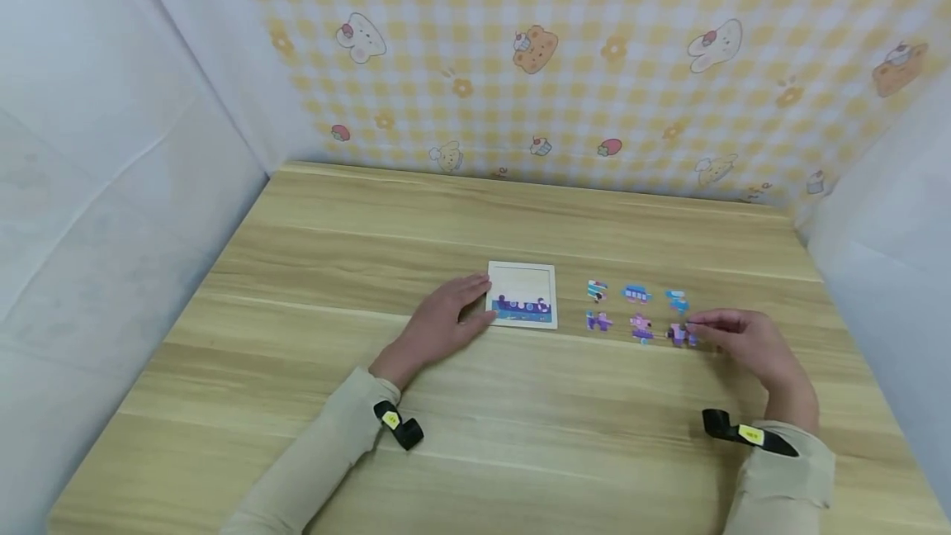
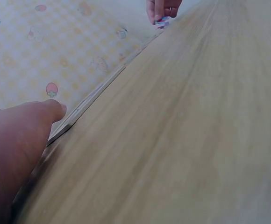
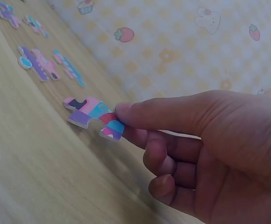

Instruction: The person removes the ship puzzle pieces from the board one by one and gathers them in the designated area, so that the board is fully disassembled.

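Observation:
A square puzzle tray [image 1: 522, 279] with a white border lies on the table; assembled purple and blue pieces [image 1: 522, 309] fill its lower part. My left hand [image 1: 440, 322] rests at the tray's left side, with fingertips and thumb at the border. In the right wrist view, my right hand [image 3: 187, 135] pinches a jigsaw piece [image 3: 88, 112] between thumb and index finger, the other fingers curled below. This piece is pink, purple, blue and red, tilted close over the wood. Its right end is hidden behind the thumb.
Left of the right hand lie several loose jigsaw pieces in two rows, among them a blue one [image 1: 636, 294] and a pink and purple one [image 1: 641, 329]. The wooden table [image 1: 475, 419] ends at a checked curtain [image 1: 579, 89] behind, with white cloth on both sides.

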A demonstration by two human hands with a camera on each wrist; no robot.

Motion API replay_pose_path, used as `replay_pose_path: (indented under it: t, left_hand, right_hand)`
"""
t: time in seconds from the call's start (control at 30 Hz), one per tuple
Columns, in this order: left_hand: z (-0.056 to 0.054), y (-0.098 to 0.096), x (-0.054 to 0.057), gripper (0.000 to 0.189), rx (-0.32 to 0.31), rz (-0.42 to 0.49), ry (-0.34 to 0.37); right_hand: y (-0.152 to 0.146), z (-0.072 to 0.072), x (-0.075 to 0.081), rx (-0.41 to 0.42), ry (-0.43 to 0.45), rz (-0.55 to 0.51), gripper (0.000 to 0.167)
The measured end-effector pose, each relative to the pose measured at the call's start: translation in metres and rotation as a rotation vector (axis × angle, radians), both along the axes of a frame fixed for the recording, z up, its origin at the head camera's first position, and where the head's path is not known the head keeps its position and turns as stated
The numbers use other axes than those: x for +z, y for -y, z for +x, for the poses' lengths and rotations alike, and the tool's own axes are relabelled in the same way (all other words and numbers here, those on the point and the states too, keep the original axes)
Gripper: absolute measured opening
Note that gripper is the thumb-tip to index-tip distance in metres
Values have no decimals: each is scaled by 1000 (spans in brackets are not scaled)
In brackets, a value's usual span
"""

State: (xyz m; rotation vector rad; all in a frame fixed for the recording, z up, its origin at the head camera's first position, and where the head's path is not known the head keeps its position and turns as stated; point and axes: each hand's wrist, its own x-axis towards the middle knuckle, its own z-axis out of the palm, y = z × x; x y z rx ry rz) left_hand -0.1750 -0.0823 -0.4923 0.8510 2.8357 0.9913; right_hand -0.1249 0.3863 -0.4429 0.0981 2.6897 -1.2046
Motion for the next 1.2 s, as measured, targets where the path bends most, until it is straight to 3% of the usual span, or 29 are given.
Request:
replay_pose_path:
  t: [0.33, 0.47, 0.77, 1.2]
  left_hand:
    - [-4, 0, 2, 71, 1, -63, -19]
    - [-7, 0, 4, 70, -36, -65, -28]
    - [-12, -2, 3, 54, -131, -94, -73]
    - [-14, -1, -3, 54, -94, -44, -83]
  right_hand:
    - [4, -2, -6, -3, -32, 93, 32]
    - [4, -2, -7, -14, -51, 88, 29]
    - [3, -3, -8, -38, 6, 99, 34]
    - [6, -3, -11, -53, 4, 100, 31]
